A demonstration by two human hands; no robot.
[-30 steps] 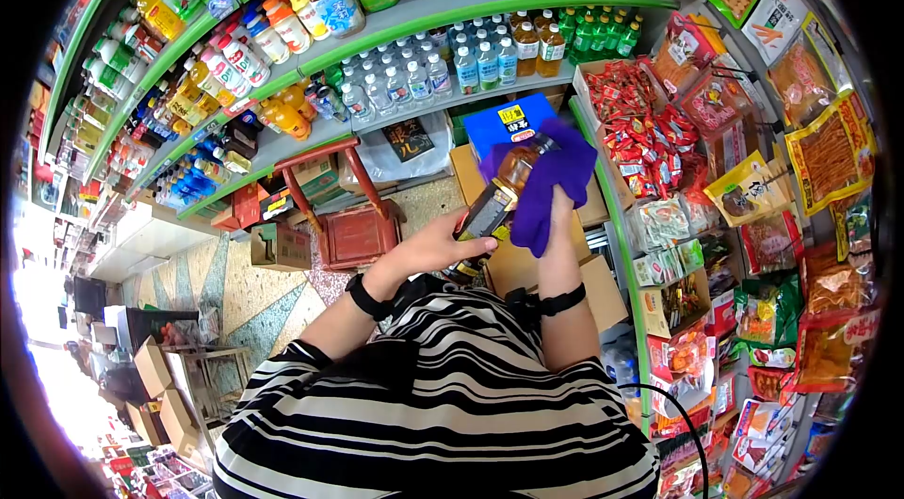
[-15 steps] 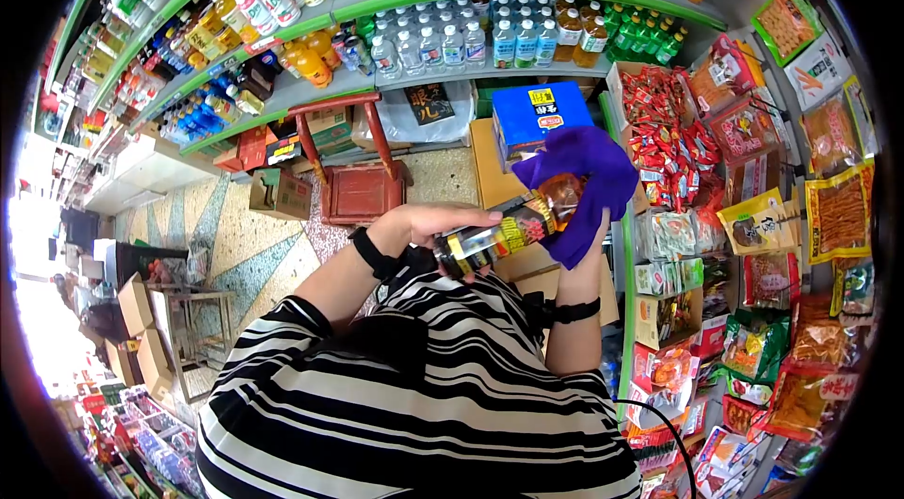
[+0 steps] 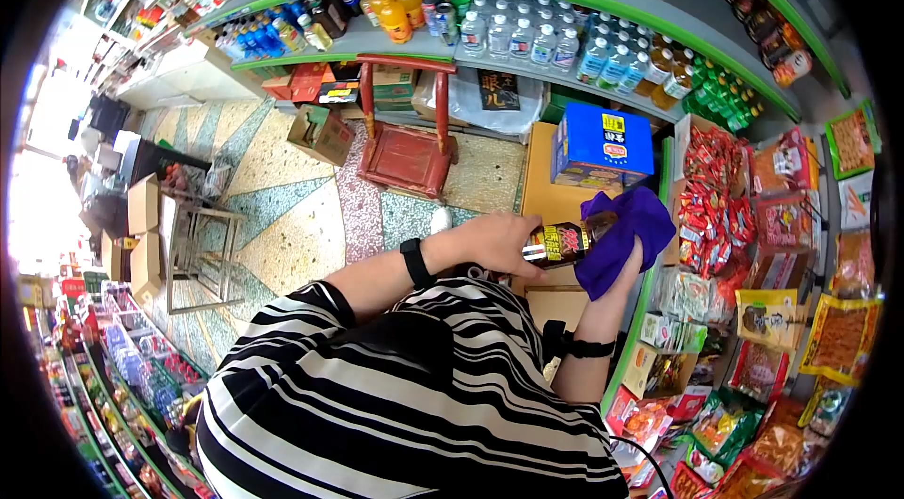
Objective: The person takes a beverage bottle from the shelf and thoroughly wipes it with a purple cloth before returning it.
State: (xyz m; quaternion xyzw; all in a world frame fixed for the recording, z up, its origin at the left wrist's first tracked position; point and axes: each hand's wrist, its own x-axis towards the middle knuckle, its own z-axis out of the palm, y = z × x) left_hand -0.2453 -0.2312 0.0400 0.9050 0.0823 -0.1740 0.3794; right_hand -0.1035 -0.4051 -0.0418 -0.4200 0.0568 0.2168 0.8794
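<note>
My left hand [image 3: 497, 243] is closed around the lower part of a bottle [image 3: 557, 243] with dark contents and a black, yellow and red label. The bottle lies on its side in the air, over a cardboard box. At its right end a purple cloth [image 3: 629, 240] is wrapped over the neck, hiding the cap. My right hand [image 3: 629, 271] grips this cloth against the bottle, its fingers mostly covered by the fabric.
A blue carton [image 3: 603, 146] rests on cardboard [image 3: 540, 181] ahead. To its left stands a red wooden chair [image 3: 407, 155]. Shelves with drink bottles [image 3: 527, 40] run along the back; snack packets [image 3: 767, 311] fill the rack at right. A metal-framed table [image 3: 202, 254] stands at left.
The view has turned, and the bottle and both hands now appear further right. More of the bottle's upper part is covered by the purple cloth. Both hands keep their hold.
</note>
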